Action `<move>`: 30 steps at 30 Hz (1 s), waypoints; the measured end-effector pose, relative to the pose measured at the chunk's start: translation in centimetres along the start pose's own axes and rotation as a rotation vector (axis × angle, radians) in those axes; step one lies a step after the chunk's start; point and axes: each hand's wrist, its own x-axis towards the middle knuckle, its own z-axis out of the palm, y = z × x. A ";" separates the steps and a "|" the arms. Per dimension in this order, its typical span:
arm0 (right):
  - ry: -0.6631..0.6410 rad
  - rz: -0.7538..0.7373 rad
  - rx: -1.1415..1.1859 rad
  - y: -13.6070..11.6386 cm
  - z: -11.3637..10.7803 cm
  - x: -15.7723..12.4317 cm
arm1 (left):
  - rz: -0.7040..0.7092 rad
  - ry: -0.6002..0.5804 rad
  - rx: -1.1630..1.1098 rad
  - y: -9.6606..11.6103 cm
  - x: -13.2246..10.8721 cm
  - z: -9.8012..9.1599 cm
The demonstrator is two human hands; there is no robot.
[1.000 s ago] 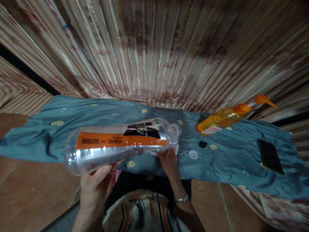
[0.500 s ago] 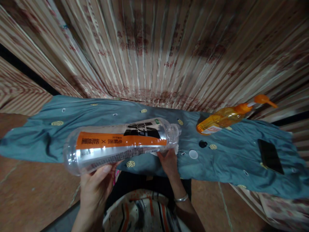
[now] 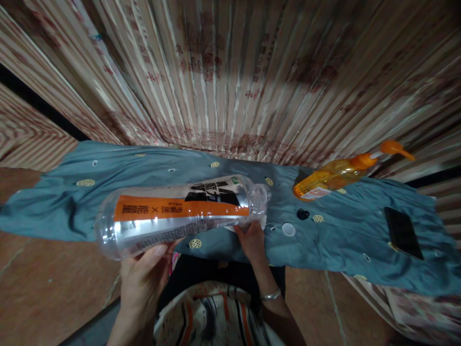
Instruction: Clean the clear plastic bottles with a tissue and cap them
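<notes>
A large clear plastic bottle [image 3: 173,216] with a silver, black and orange label lies tilted across the middle of the view, its capless neck to the right. My left hand [image 3: 147,264] is closed around its lower side near the base, thumb along the label. Below the neck, my right hand [image 3: 252,240] is closed on a white tissue [image 3: 263,222], pressed close against the bottle; most of its fingers are hidden behind it. A white round cap [image 3: 288,229] and a small black round piece [image 3: 303,214] lie to the right of this hand.
A blue-green patterned cloth [image 3: 223,250] covers the narrow table. On it, an orange pump bottle [image 3: 331,178] with amber liquid stands to the right, and a dark phone [image 3: 403,233] lies farther right. A pleated patterned curtain [image 3: 230,81] hangs close behind the table.
Almost nothing differs. Both hands and the clear bottle stay in the same place, with only a very slight shift of the view.
</notes>
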 end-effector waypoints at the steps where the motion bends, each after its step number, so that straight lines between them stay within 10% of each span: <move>1: 0.001 -0.002 -0.003 0.0 0.0 0.0 | 0.005 0.005 -0.006 0.0 0.0 0.1; 30: -0.001 0.030 0.011 -0.8 -0.4 0.3 | -0.025 -0.019 0.003 -0.5 -0.3 -0.9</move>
